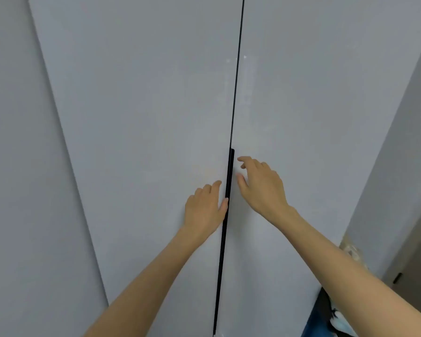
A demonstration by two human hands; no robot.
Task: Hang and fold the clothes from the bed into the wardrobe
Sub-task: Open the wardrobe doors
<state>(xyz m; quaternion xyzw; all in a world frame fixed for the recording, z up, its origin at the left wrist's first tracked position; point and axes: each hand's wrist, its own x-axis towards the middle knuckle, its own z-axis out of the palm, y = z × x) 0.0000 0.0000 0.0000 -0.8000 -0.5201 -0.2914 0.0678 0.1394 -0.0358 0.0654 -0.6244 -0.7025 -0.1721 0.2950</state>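
Grey wardrobe doors (131, 117) closed, black handle strip (230, 171) along their seam, left hand (204, 210) relaxed, thumb touching the strip, right hand (263, 188) spread just beside it

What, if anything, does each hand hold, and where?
Nothing is clearly held: the left hand touches the black handle strip with its thumb; the right hand is open beside it.

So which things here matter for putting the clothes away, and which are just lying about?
For the job: left wardrobe door, right wardrobe door, black handle strip, left hand, right hand.
Just there: side wall, dark and blue item at bottom right.
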